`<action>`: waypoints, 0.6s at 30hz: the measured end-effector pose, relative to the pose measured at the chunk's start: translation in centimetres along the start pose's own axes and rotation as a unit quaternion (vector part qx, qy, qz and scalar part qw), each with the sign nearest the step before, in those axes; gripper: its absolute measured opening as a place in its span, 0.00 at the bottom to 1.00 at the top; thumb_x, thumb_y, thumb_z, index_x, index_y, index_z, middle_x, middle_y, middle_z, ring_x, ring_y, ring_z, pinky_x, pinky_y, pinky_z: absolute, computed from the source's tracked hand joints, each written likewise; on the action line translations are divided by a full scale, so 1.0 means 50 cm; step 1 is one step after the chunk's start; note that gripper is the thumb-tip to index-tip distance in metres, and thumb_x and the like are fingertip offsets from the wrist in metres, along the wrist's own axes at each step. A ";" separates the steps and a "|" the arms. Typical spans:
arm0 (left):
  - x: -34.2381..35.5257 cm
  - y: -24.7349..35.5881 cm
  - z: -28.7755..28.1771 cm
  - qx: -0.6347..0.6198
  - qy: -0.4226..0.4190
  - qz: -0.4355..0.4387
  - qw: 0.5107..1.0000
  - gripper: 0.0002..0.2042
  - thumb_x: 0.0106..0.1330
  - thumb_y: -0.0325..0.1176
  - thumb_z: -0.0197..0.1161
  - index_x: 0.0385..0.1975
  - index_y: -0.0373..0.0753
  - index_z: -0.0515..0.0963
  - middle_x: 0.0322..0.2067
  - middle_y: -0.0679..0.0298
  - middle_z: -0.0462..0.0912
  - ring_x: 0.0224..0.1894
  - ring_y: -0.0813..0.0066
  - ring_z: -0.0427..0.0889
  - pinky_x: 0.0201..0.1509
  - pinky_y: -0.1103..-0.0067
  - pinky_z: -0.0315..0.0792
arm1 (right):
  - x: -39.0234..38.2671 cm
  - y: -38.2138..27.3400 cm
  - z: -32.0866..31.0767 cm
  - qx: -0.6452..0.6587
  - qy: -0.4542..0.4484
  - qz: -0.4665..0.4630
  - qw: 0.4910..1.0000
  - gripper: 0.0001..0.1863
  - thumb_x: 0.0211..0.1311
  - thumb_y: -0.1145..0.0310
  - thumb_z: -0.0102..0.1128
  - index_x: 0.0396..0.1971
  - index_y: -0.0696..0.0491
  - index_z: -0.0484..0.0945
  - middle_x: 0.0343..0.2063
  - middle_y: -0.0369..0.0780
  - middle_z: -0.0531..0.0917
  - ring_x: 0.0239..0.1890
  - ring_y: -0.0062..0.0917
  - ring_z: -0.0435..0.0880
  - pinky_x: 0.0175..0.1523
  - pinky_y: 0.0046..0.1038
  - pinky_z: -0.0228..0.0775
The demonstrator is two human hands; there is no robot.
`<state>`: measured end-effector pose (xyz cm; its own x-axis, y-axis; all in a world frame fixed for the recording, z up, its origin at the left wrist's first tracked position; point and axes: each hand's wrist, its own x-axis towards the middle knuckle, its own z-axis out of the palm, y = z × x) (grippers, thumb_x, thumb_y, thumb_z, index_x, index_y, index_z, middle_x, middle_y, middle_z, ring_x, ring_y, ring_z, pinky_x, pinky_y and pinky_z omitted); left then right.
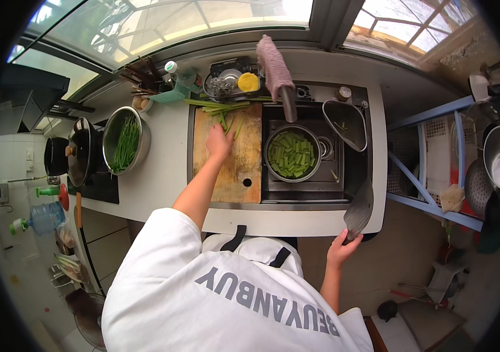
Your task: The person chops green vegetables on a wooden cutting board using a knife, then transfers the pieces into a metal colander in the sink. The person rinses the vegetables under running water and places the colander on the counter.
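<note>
On the left I see a bowl (146, 139) of thin greens (125, 144) on the tabletop (169, 149). Next, my left hand (219, 142) is over the board (226, 176), fingertips at the stalks (217, 108) by its far end — I can't tell whether they grip any. A pot (293, 180) of cut pieces (291, 154) sits in the sink (302, 192). My right hand (341, 251) — well apart from the left — is clamped on the knife (359, 209).

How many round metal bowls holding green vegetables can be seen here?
2. The sink bowl stands in the sink, with cut green pieces; the larger bowl is left of the cutting board, with long green stems. More could be hidden.
</note>
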<state>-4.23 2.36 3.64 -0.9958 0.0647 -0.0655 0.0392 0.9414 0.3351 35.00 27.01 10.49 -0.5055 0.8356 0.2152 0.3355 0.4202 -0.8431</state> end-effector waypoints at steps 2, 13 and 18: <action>0.004 0.014 0.010 -0.030 0.030 0.008 0.999 0.21 0.57 0.44 0.68 0.42 0.36 0.70 0.41 0.51 0.73 0.40 0.50 0.77 0.38 0.62 0.72 | 0.008 -0.053 0.031 -0.013 -0.020 -0.004 1.000 0.16 0.67 0.67 0.53 0.47 0.63 0.65 0.27 0.38 0.75 0.24 0.19 0.71 0.30 0.24 0.66; -0.056 -0.074 0.028 -0.209 0.030 0.011 0.977 0.10 0.53 0.33 0.70 0.29 0.38 0.76 0.33 0.59 0.77 0.36 0.56 0.78 0.37 0.66 0.71 | -0.110 -0.187 0.161 0.010 -0.134 0.074 0.988 0.12 0.65 0.66 0.56 0.35 0.58 0.66 0.23 0.38 0.74 0.24 0.22 0.71 0.29 0.27 0.63; -0.156 -0.193 -0.050 -0.202 -0.029 0.038 0.978 0.12 0.51 0.33 0.72 0.29 0.39 0.76 0.31 0.59 0.78 0.34 0.57 0.79 0.36 0.68 0.73 | -0.146 -0.256 0.241 -0.020 -0.234 0.081 0.969 0.12 0.65 0.65 0.55 0.35 0.57 0.66 0.19 0.43 0.75 0.23 0.31 0.75 0.31 0.33 0.67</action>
<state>2.97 -8.04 3.24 -0.9843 0.1592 -0.0760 0.0646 0.7259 0.6848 24.82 11.25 13.78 -0.7452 0.6439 -0.1735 0.4667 0.3178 -0.8254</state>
